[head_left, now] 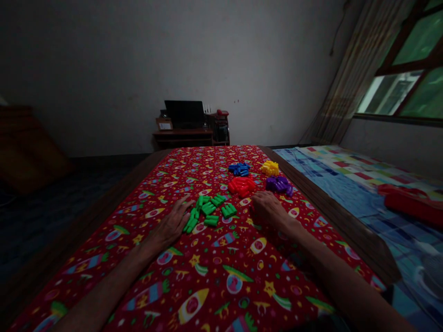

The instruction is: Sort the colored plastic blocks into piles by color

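Observation:
My left hand (177,218) lies with its fingers stretched out at the left edge of a loose spread of green plastic pieces (208,209), touching or almost touching them. The pieces look like short tubes joined side by side. My right hand (269,207) rests on the cloth with its fingers curled under, so anything in them is hidden. Just beyond it are a heap of red pieces (241,186) and a heap of purple pieces (278,185). Farther back lie blue pieces (239,168) and yellow pieces (270,168), each colour in its own heap.
A red cloth (204,302) with rocket prints covers the long table, whose brown edge (346,226) shows on the right. To the right is a bed (346,180) with a red item (411,207) on it. A monitor (185,114) stands by the far wall.

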Motion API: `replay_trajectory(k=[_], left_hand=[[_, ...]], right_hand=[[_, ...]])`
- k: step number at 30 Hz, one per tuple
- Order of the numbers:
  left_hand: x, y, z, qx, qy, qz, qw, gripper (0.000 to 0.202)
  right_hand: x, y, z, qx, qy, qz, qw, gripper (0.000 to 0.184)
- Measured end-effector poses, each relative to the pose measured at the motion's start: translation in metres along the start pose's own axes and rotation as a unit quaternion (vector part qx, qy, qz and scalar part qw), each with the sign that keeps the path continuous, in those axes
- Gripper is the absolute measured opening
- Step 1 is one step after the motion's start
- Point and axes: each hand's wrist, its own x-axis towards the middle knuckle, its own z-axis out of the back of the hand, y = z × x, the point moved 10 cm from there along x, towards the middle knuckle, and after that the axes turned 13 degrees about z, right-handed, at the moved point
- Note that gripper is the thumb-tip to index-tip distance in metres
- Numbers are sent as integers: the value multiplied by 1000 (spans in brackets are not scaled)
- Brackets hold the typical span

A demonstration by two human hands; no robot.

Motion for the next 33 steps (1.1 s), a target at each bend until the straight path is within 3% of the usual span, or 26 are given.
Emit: replay_trajectory(k=[6,9,16,20,24,27,33], left_hand=[[1,-1,0,2,1,-4,1000,43],[0,-2,0,11,3,-9,1000,43],[1,0,-2,38,1,-19,999,42],[0,0,-2,46,5,-20,999,42],[0,-5,0,37,5,-22,999,41],[0,-7,1,28,4,-17,999,41],[0,-7,2,13,-15,-36,999,44]], right_hand=[[24,97,-13,46,2,150,988,36],[27,119,-25,37,13,186,982,38],[30,87,-30,61,16,146,987,29],[23,59,-19,51,13,92,994,17],[6,35,-4,23,1,76,997,22],[-2,30,-1,10,2,98,995,31],[8,39,-18,-39,68,83,993,22]])
